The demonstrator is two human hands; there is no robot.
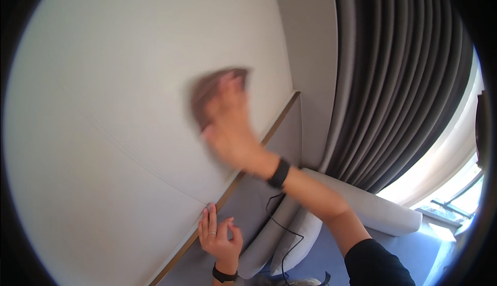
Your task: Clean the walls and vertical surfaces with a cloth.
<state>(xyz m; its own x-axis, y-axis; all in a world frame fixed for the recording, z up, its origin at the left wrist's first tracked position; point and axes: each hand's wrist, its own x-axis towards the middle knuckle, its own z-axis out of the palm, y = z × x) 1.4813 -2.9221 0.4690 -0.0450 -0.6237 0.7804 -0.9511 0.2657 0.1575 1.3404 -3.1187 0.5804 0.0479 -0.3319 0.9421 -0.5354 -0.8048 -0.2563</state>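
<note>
My right hand (233, 124) presses a brown cloth (200, 97) against the pale wall (128, 72). Both hand and cloth are blurred. The cloth shows beyond my fingertips and along one side of the hand; my palm hides the rest of it. Lower down, my left hand (221, 235) rests its fingertips on the brown trim strip (233, 187) at the foot of the pale wall section. Nothing is in that hand, and its thumb and fingers are apart. A thin line (155, 171) runs along the wall towards the left fingertips.
Below the trim stands a grey sofa with a backrest cushion (271, 231), a light pillow (301, 239) and a padded armrest (369, 204). A black cable (289, 229) hangs over the cushions. Dark pleated curtains (384, 72) cover the right side, beside a bright window (466, 192).
</note>
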